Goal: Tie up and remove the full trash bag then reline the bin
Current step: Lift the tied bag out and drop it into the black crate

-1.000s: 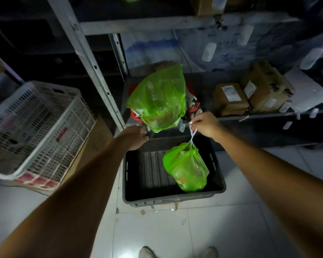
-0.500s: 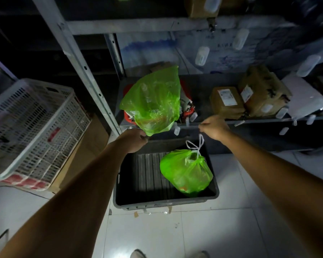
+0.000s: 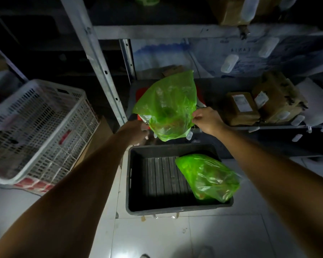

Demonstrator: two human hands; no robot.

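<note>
A tied, full green trash bag (image 3: pixel 209 178) lies on its side in the right half of a dark grey floor crate (image 3: pixel 153 209). Above the crate's far edge hangs a second green bag (image 3: pixel 168 107), loose and see-through, in front of a red bin (image 3: pixel 139 94) on the low shelf. My left hand (image 3: pixel 136 132) holds this bag at its lower left edge. My right hand (image 3: pixel 207 119) pinches its right edge. Most of the red bin is hidden behind the bag.
A white lattice basket (image 3: pixel 35 127) stands at the left on a cardboard box. A metal shelf upright (image 3: pixel 99 64) rises just left of the bag. Taped brown parcels (image 3: pixel 265 103) sit on the shelf to the right. White floor tiles lie in front of the crate.
My right hand let go of the tied bag's drawstring. That bag dropped onto its side in the crate. My right hand then rose and took the hanging bag's right edge.
</note>
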